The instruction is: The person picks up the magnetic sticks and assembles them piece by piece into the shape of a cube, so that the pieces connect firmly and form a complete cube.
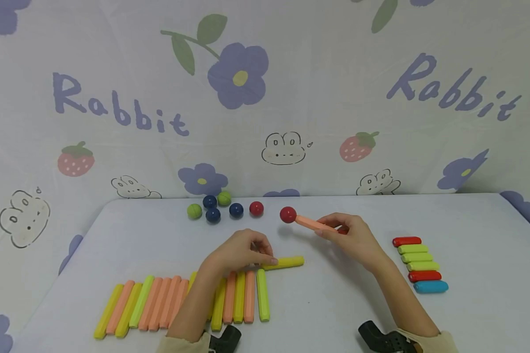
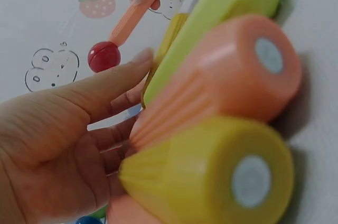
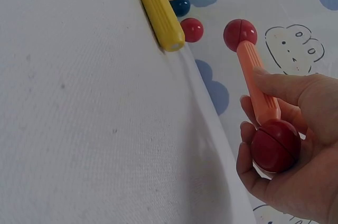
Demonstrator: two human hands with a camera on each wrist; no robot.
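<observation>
An orange rod [image 1: 309,223], capped by a red ball [image 1: 288,214] at its far end and a second red ball [image 3: 275,146] at its near end, is raised above the desk [image 1: 327,304], right of the middle and toward the far edge. The right hand [image 1: 353,238] is closed on it, the thumb along the shaft and the fingers curled about the near ball; this grip leaves the far ball exposed and presumably steadies the joint at the other. The left hand [image 1: 243,250] pinches one end of a yellow rod [image 1: 289,263] between thumb and fingers, the free end pointing toward the right edge, likely to keep that tip accessible. Pale discs in the rod ends, seen from the left wrist, may be magnets, which would explain how the balls hold. Near the left front corner lies a row of long rods [image 1: 150,304], side by side, probably for easy picking. Short rods [image 1: 417,257] are stacked in a column toward the right edge, apparently sorted by length. Loose balls [image 1: 212,215] sit by the far edge, left of centre, perhaps where sleeves will not set them rolling.
</observation>
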